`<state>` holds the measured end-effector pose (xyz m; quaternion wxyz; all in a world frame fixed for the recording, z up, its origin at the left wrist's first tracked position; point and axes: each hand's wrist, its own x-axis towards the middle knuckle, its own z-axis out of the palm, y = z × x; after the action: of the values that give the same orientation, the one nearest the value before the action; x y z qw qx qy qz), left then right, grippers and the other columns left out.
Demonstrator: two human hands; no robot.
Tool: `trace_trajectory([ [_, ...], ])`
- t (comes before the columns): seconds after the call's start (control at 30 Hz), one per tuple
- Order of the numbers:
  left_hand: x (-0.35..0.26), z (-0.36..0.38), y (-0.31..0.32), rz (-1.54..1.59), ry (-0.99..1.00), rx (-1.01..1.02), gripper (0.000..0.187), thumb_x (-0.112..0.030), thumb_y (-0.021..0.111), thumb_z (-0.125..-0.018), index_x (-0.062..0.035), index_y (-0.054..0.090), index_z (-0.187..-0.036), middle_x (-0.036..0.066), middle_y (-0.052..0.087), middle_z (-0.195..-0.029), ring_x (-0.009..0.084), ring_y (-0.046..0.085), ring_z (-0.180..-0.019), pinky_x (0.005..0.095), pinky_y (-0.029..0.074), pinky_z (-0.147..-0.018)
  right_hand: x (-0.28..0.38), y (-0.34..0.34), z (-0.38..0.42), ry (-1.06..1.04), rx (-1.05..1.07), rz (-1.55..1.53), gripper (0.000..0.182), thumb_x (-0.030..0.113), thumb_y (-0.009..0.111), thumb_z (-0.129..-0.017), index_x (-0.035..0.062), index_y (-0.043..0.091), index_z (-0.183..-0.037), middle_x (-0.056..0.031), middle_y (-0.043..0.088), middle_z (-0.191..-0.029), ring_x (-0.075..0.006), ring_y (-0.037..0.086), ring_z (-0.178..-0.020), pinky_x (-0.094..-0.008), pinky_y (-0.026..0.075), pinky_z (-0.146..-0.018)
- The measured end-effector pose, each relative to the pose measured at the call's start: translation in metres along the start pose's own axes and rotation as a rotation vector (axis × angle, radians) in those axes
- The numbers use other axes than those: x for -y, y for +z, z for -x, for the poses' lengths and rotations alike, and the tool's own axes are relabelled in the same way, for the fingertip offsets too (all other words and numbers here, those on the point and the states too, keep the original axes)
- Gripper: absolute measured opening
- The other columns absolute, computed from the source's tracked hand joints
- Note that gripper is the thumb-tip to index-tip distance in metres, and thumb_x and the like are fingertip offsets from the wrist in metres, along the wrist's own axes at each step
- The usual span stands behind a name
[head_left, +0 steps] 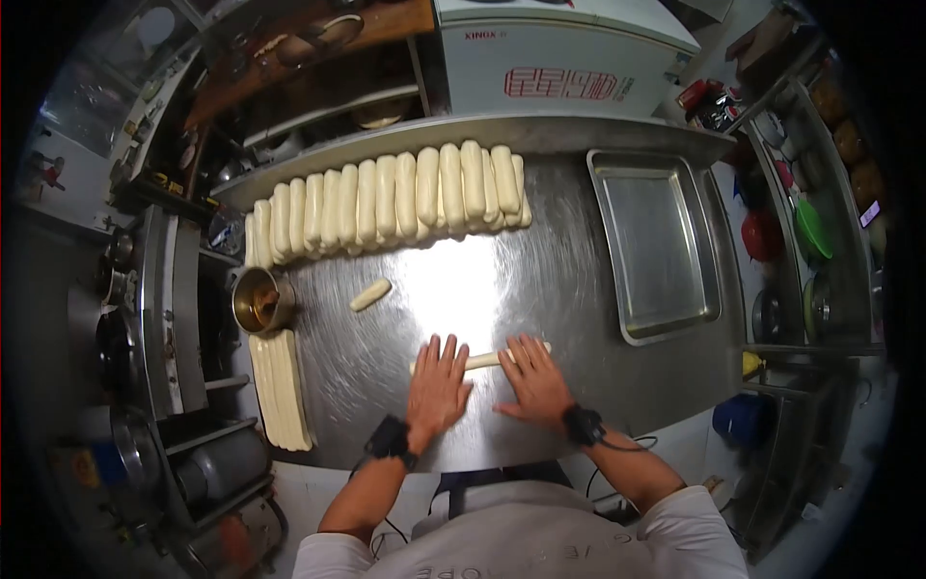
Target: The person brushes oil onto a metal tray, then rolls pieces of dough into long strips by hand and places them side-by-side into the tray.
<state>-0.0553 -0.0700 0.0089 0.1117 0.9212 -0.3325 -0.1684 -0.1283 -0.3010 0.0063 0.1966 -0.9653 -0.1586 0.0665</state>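
Under both palms lies a thin rope of dough (482,360) on the steel table. My left hand (439,386) presses flat over its left part, fingers stretched out. Over the right part rests my right hand (535,381), also flat with the fingers spread; a bit of the rope's end shows past it. A short dough piece (370,294) lies alone, ahead and to the left of my left hand. Farther back, a long stack of smooth dough rolls (386,198) runs along the table's rear edge.
On the right stands a rectangular metal tray (632,333). A metal pot (253,314) holding amber liquid sits at the left edge, with a long dough slab (280,396) in front of it. Behind the table is a white chest freezer (482,72); shelves (820,357) line the right side.
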Motion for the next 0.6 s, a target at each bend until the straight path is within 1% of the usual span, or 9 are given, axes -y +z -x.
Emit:
trace_trajectory([
  [0.13,-0.012,0.018,0.012,0.014,-0.123,-0.11,0.076,-0.044,0.064,-0.095,-0.0026,0.04,-0.155,0.039,0.025,-0.157,0.0552,0.02,-0.149,0.0605,0.014,-0.124,0.007,0.011,0.003,0.11,-0.011,0.022,0.097,0.056,0.077,-0.081,-0.0027,0.043,-0.15,-0.0327,0.032,-0.157,-0.0467,0.028,-0.149,-0.0556,0.021,-0.124],
  [0.17,0.0,-0.01,-0.001,-0.001,-0.155,-0.165,0.08,-0.043,0.064,-0.091,0.0039,0.04,-0.151,0.046,0.026,-0.153,0.0593,0.021,-0.146,0.0611,0.015,-0.123,-0.001,0.004,-0.018,0.109,-0.006,0.024,0.097,0.056,0.077,-0.081,-0.0027,0.043,-0.15,-0.0327,0.032,-0.157,-0.0467,0.028,-0.149,-0.0556,0.021,-0.124],
  [0.23,0.031,-0.063,-0.018,-0.117,-0.164,-0.224,0.075,-0.038,0.056,-0.097,0.0083,0.036,-0.152,0.035,0.028,-0.159,0.0476,0.023,-0.151,0.054,0.016,-0.125,-0.02,-0.014,-0.069,0.198,-0.122,0.114,0.096,0.056,0.075,-0.082,-0.0027,0.042,-0.151,-0.0328,0.031,-0.158,-0.0469,0.026,-0.15,-0.0552,0.019,-0.125],
  [0.27,0.046,-0.076,-0.023,-0.117,-0.063,-0.242,0.07,-0.034,0.054,-0.099,0.0065,0.035,-0.153,0.028,0.03,-0.162,0.0411,0.024,-0.152,0.0508,0.016,-0.126,-0.022,-0.013,-0.068,0.199,-0.111,0.111,0.096,0.056,0.075,-0.082,-0.0027,0.042,-0.151,-0.0328,0.031,-0.158,-0.0469,0.026,-0.15,-0.0552,0.019,-0.125],
  [0.33,0.05,-0.056,-0.023,-0.102,0.019,-0.137,0.069,-0.033,0.053,-0.1,0.0043,0.034,-0.155,0.025,0.03,-0.163,0.0403,0.023,-0.153,0.0509,0.016,-0.126,-0.028,-0.019,-0.066,0.135,-0.006,0.07,0.095,0.057,0.072,-0.085,-0.0019,0.04,-0.152,-0.033,0.028,-0.159,-0.0467,0.025,-0.151,-0.055,0.016,-0.125],
  [0.4,0.036,-0.001,-0.014,-0.023,-0.027,-0.007,0.071,-0.035,0.056,-0.099,0.0012,0.034,-0.156,0.026,0.029,-0.163,0.042,0.022,-0.153,0.0528,0.017,-0.126,-0.012,0.001,-0.008,0.09,-0.015,0.06,0.097,0.057,0.073,-0.084,-0.0021,0.039,-0.153,-0.0332,0.029,-0.159,-0.0472,0.025,-0.15,-0.0559,0.017,-0.125],
  [0.47,0.023,0.043,0.008,-0.038,-0.031,-0.008,0.075,-0.039,0.058,-0.097,-0.0008,0.033,-0.157,0.03,0.027,-0.162,0.0462,0.02,-0.153,0.0557,0.017,-0.125,0.007,0.006,0.032,0.11,0.117,0.048,0.1,0.057,0.077,-0.078,-0.0035,0.043,-0.15,-0.0356,0.032,-0.156,-0.0497,0.026,-0.149,-0.0557,0.016,-0.125],
  [0.53,0.014,0.055,0.008,-0.021,-0.082,-0.008,0.081,-0.043,0.061,-0.095,-0.0015,0.032,-0.158,0.035,0.023,-0.161,0.0499,0.018,-0.152,0.0579,0.016,-0.125,0.005,0.003,0.018,0.143,0.094,0.064,0.101,0.059,0.077,-0.078,-0.003,0.042,-0.151,-0.0356,0.032,-0.156,-0.0498,0.024,-0.15,-0.0556,0.016,-0.125],
  [0.6,0.035,0.008,-0.002,-0.025,-0.153,-0.094,0.083,-0.046,0.06,-0.095,0.0059,0.034,-0.154,0.04,0.022,-0.159,0.0527,0.018,-0.151,0.0563,0.014,-0.125,-0.007,-0.001,-0.011,0.167,0.072,0.085,0.102,0.06,0.076,-0.079,-0.0025,0.041,-0.151,-0.0357,0.032,-0.156,-0.0498,0.022,-0.151,-0.0555,0.015,-0.126],
])
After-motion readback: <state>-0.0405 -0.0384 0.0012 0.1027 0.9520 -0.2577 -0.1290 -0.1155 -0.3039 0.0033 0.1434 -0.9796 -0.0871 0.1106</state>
